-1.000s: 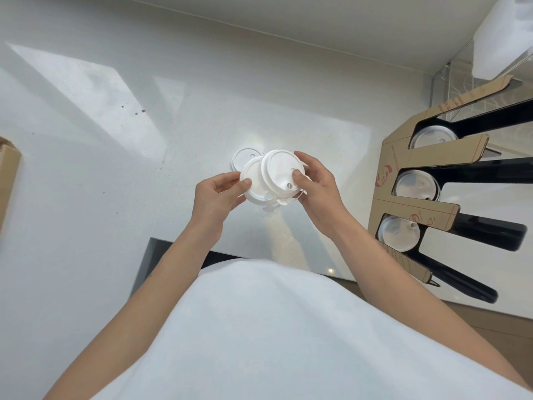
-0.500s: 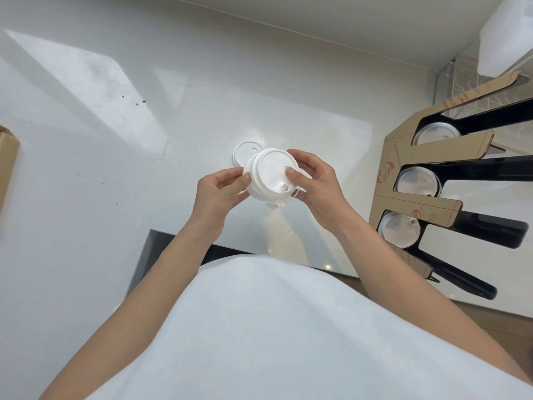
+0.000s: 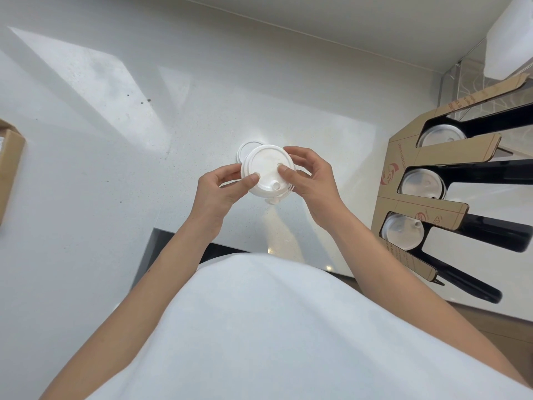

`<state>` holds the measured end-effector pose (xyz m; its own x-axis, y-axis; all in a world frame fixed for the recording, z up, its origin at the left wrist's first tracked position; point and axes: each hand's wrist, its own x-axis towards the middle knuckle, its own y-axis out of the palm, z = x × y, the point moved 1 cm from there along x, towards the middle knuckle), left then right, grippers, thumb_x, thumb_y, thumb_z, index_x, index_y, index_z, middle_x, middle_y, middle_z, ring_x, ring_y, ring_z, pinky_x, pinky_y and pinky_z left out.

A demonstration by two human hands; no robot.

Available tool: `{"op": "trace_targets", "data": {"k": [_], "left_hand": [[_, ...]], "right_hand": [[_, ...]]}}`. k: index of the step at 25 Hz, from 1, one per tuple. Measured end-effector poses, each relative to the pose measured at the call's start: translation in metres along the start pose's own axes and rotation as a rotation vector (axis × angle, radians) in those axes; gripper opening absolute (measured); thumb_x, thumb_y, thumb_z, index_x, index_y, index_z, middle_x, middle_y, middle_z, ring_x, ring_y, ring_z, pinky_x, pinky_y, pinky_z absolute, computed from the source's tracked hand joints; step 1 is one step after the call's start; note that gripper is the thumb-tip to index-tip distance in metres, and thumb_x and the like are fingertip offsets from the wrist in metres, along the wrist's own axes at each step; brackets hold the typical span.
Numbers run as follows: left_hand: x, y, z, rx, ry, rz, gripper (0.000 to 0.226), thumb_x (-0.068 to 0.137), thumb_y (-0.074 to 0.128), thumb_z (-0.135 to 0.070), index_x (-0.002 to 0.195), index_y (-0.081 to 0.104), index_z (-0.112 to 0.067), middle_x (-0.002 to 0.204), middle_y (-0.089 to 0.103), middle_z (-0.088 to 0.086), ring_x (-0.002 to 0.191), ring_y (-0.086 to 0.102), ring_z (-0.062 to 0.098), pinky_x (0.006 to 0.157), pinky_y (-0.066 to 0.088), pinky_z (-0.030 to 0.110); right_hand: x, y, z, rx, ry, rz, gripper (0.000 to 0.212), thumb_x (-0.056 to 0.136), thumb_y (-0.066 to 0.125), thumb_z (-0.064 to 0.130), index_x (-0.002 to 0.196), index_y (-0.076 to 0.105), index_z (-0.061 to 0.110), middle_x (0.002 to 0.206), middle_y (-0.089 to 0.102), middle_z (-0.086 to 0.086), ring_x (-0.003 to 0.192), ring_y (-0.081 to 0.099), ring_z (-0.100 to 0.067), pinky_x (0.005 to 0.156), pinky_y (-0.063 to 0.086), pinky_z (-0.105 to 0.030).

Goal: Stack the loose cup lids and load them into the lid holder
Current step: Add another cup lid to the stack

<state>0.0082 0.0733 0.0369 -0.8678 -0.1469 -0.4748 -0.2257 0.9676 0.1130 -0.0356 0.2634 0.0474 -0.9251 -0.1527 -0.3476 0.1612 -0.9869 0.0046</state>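
Both hands hold a white lid stack [image 3: 266, 168] above the counter [image 3: 115, 197]. Left hand [image 3: 219, 192] grip pinches the stack's left edge, thumb on top. Right hand [image 3: 313, 180] grip pinches the right edge, thumb pressed on the top lid near its sip plug. One loose lid [image 3: 244, 148] lies on the counter just behind the stack. Cardboard lid holder [image 3: 403, 203] stands well right, three slots each showing lids.
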Motion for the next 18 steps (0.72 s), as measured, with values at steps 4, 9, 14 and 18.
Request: {"op": "trace_targets", "data": {"k": [4, 9, 14, 18], "left_hand": [[0.004, 0.0, -0.001, -0.052, 0.0, -0.029, 0.049, 0.078, 0.082, -0.022, 0.121, 0.069, -0.003, 0.123, 0.071, 0.018, 0.118, 0.068, 0.026, 0.102, 0.055, 0.039], [0.009, -0.001, -0.002, -0.062, -0.001, -0.037, 0.041, 0.084, 0.079, -0.014, 0.122, 0.069, -0.003, 0.123, 0.071, 0.018, 0.119, 0.068, 0.027, 0.102, 0.055, 0.039], [0.012, -0.001, -0.003, -0.063, -0.005, -0.05, 0.042, 0.084, 0.079, -0.012, 0.123, 0.068, -0.002, 0.124, 0.071, 0.018, 0.12, 0.067, 0.029, 0.102, 0.055, 0.037], [0.016, -0.002, -0.002, -0.057, -0.001, -0.051, 0.042, 0.082, 0.079, -0.012, 0.121, 0.069, -0.003, 0.122, 0.071, 0.02, 0.119, 0.067, 0.03, 0.103, 0.054, 0.04]], "right_hand": [[0.005, -0.002, -0.001, 0.048, 0.013, 0.017, 0.028, 0.091, 0.07, 0.017, 0.119, 0.067, 0.018, 0.126, 0.065, -0.012, 0.103, 0.07, -0.022, 0.091, 0.058, -0.048], [0.009, -0.005, -0.001, 0.075, 0.014, 0.042, 0.03, 0.092, 0.068, 0.015, 0.122, 0.065, 0.012, 0.127, 0.064, -0.017, 0.106, 0.068, -0.024, 0.093, 0.057, -0.046], [0.013, -0.004, -0.003, 0.074, 0.022, 0.03, 0.032, 0.091, 0.068, 0.014, 0.122, 0.065, 0.012, 0.125, 0.065, -0.016, 0.104, 0.069, -0.023, 0.094, 0.056, -0.049], [0.015, -0.003, -0.003, 0.044, 0.004, 0.003, 0.026, 0.091, 0.068, 0.011, 0.116, 0.067, 0.014, 0.116, 0.069, -0.009, 0.097, 0.07, -0.019, 0.091, 0.057, -0.05]]}}
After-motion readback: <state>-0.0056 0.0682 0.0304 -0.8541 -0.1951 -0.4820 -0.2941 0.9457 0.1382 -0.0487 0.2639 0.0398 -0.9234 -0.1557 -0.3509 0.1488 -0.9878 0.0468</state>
